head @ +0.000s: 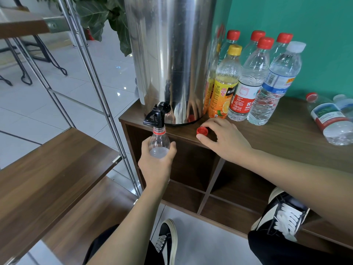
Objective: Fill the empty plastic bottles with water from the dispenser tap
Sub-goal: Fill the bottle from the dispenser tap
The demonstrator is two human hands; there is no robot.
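in the centre of the frame the person's left hand (157, 163) grips a small clear plastic bottle with a red neck ring (159, 141), fingers and thumb curled round its body, holding it upright with its open mouth right under the black plastic tap (155, 116) of the tall stainless steel water dispenser (170, 60). the hand covers the bottle's lower part, so the bottom is hidden; something pale shows inside at the level of the fingers, and the water level is hard to make out. no stream can be made out at the spout.

just right of centre the right hand (225, 139) rests on the dark brown wooden cabinet top (286, 131), fingers loosely bent and spread, the fingertips touching a loose red screw cap (202, 131) that lies near the front edge. whether they pinch the cap or only touch it cannot be told.

in the upper right stands a cluster of capped bottles against the teal wall (305, 20): an orange juice bottle with a yellow cap (225, 83), a clear bottle with a red label and red cap (248, 83), a clear bottle with a blue label and white cap (275, 83), with more red-capped ones partly hidden behind. at the right edge a clear bottle with a red cap lying on its side (330, 121) is cut off by the frame.

the dispenser's top is out of view.
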